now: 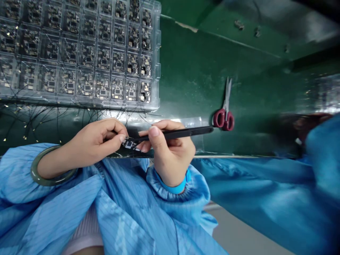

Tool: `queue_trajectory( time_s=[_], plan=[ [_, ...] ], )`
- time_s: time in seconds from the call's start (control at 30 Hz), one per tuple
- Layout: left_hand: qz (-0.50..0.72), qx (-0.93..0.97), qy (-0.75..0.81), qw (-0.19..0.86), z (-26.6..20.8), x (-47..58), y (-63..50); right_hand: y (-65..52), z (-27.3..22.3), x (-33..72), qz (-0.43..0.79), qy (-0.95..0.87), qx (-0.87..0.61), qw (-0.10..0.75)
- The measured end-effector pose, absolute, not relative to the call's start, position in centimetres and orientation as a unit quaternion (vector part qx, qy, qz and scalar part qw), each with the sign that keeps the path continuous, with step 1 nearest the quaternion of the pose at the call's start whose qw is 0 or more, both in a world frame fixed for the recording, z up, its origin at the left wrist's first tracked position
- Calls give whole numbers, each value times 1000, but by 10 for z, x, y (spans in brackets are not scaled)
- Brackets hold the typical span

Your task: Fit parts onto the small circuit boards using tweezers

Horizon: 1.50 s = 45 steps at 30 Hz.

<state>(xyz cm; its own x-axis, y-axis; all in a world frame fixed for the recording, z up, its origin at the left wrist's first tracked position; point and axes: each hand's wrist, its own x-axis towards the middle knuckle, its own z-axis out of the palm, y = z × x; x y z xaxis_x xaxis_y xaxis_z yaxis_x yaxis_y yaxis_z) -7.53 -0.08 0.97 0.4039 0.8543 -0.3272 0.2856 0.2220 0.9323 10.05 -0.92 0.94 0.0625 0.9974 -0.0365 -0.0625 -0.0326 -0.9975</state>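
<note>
Near the table's front edge, my left hand (pixel 105 138) pinches a small circuit board (pixel 129 144) between thumb and fingers. The board is dark with pale components on it. My right hand (pixel 170 145) is closed round a pair of black tweezers (pixel 186 132), held nearly level. Their tips reach the board, but what they touch there is too small to make out. Fingers of my right hand are also close to the board's right end. Just behind my hands stands a clear plastic tray (pixel 155 102) with many compartments, holding circuit boards.
Scissors with red handles (pixel 224 118) lie on the green table (pixel 186 78) to the right. Thin black wires (pixel 34 118) hang over the tray's front edge. At the far right is another person's blue sleeve (pixel 324 148). Small metal bits (pixel 239 24) lie at the back.
</note>
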Motion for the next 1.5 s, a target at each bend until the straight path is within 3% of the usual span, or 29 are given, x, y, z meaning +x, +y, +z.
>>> queue_trajectory(
  time_s=[0.8, 1.03, 1.3, 1.5],
  plan=[
    [237, 575, 495, 607, 12, -75, 0, -9, -2, 98, 460, -500, -511, 527],
    [254, 577, 486, 605, 9, -75, -1, -12, -7, 104, 364, -598, -508, 502],
    [306, 596, 491, 556, 13, -76, -2, -3, 0, 111, 323, -519, -489, 621],
    [357, 637, 504, 461, 9, -75, -3, -8, -4, 107, 414, -613, -523, 424]
  ],
)
